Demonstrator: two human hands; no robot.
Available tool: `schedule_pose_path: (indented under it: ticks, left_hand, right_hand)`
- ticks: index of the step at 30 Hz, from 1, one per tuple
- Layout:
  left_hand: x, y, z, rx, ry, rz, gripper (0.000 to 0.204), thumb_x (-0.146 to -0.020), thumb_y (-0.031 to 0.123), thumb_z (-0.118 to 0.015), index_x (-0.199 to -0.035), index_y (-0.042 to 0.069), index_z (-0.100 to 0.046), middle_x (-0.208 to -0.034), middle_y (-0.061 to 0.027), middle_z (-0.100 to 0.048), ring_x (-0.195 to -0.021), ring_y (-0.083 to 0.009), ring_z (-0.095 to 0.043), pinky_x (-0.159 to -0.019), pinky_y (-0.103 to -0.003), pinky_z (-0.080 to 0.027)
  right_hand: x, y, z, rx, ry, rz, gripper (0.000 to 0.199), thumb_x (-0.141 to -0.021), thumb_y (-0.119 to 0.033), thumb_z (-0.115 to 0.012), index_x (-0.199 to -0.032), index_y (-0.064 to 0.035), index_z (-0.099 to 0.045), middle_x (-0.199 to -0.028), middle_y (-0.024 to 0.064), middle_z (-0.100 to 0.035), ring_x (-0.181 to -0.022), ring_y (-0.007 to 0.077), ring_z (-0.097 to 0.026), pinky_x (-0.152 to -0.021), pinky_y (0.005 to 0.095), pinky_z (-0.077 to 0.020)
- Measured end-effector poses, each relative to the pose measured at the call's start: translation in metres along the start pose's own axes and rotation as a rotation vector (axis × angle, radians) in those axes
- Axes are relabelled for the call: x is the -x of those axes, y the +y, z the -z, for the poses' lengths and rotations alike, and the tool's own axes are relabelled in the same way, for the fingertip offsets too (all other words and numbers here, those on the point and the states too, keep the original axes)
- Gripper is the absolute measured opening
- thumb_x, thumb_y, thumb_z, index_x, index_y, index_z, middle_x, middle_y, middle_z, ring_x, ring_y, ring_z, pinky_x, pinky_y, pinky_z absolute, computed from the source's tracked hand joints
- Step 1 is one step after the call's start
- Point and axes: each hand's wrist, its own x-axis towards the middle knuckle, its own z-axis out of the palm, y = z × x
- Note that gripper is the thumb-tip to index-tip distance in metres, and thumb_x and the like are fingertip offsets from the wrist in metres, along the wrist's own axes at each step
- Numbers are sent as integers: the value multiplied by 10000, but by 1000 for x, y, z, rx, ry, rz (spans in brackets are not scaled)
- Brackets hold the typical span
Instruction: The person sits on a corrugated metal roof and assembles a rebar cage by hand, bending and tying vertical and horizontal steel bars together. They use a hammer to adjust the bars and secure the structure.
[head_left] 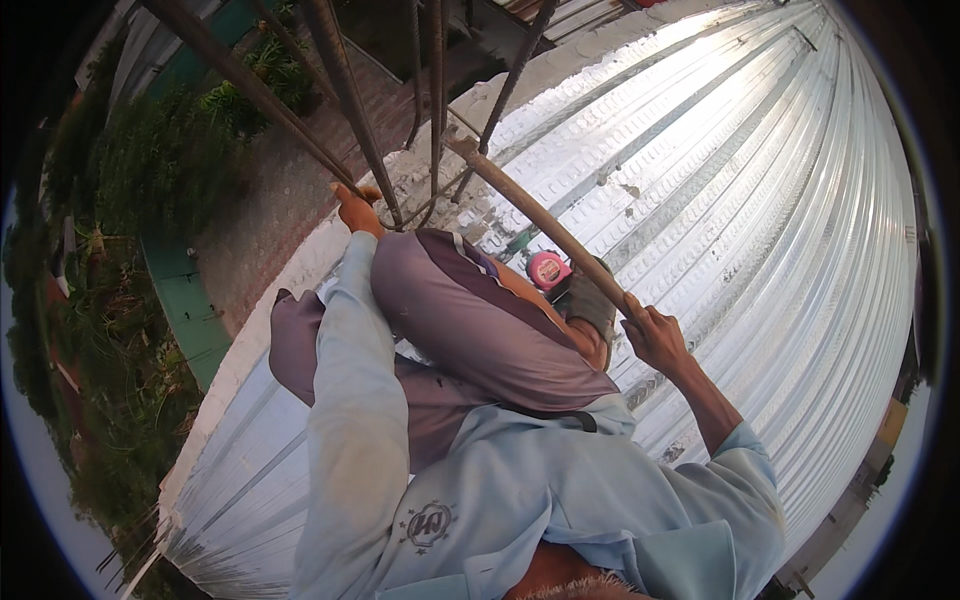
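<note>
Beyond the blue shirt (490,470), keep the right hand (655,340) gripping the brown rod (552,228), angled toward the upper-left edge of the metal deck (730,250), and steady the left hand (359,210), unclear whether closed, beside the steel bars (437,90).

The rod (545,219) is coloured brown, the reinforcing bars (346,90) dark brown. The tape measure (548,268) is cased in pink. The decking (760,250) is finished in silver and patterned with parallel ribs. The shirt (560,470) is coloured pale blue with a dark emblem (430,522), the trousers (480,325) mauve.
</note>
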Motion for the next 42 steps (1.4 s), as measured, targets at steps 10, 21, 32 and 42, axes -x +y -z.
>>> schedule_pose_path:
  ticks: [10,21,32,42]
  left_hand:
    - [5,3,-2,23,39,-113,754,-1022,640,-275,-577,67,-481,-585,-55,-547,-573,-191,-479,-639,-339,-372]
    - [10,6,-8,31,32,-78,715,-1029,618,-266,-585,84,-434,-521,-38,-456,-517,-176,-407,-564,-335,-310]
    - [-1,-4,5,58,-44,-167,693,-1029,614,-287,-592,91,-414,-540,-40,-458,-521,-165,-416,-556,-325,-323]
    - [2,2,-2,67,6,-112,737,-1027,629,-258,-562,82,-424,-527,-38,-448,-511,-174,-405,-564,-330,-321]
  right_hand:
    - [-166,-83,-22,-92,205,153,765,-893,-144,-679,-1552,-244,-302,-820,188,-626,-617,365,-638,-529,471,-509]
    - [-215,-125,-30,108,-48,44,752,-874,-43,-524,-1569,-116,-245,-866,255,-641,-686,412,-654,-615,499,-524]
    - [-198,-151,19,44,27,21,747,-900,-84,-527,-1577,-168,-221,-911,270,-619,-695,414,-663,-609,495,-541]
    - [-212,-130,-11,-12,-211,-24,720,-903,-121,-518,-1570,-173,-250,-956,275,-652,-762,430,-671,-691,520,-530]
